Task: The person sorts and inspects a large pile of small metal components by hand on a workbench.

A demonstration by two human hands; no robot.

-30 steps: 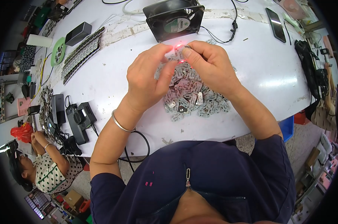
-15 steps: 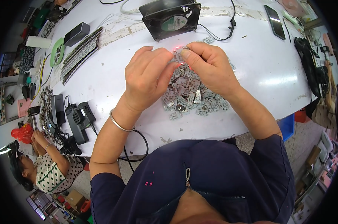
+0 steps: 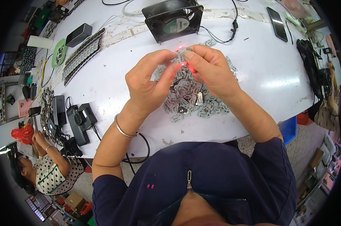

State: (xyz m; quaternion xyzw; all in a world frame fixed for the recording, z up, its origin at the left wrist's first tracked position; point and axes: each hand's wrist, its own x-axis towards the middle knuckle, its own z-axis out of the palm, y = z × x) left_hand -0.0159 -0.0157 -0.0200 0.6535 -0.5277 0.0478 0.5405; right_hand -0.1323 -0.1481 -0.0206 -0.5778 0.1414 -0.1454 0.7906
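Note:
A small pale circuit board [image 3: 180, 55] with red lights glowing at its upper and lower edges is held up over a heap of similar boards [image 3: 185, 90]. My right hand [image 3: 212, 67] pinches its right side between thumb and bent forefinger, the other fingers curled in. From the left, my left hand [image 3: 149, 81] curves toward it, thumb and forefinger bowed apart with their tips at the board's left edge. The heap spreads below and between both hands on the white table, partly hidden by them.
A black square fan [image 3: 174, 22] stands just beyond my hands, its cable running right. On the left lie strips of boards [image 3: 83, 56], a green tray [image 3: 58, 52] and black adapters [image 3: 80, 122]. A phone [image 3: 277, 24] lies far right. A co-worker [image 3: 51, 165] sits at left.
My left thumb and forefinger have spread wider apart, and the left hand has shifted slightly. My right hand keeps its pinch on the circuit board. The red glow on the fingers looks stronger.

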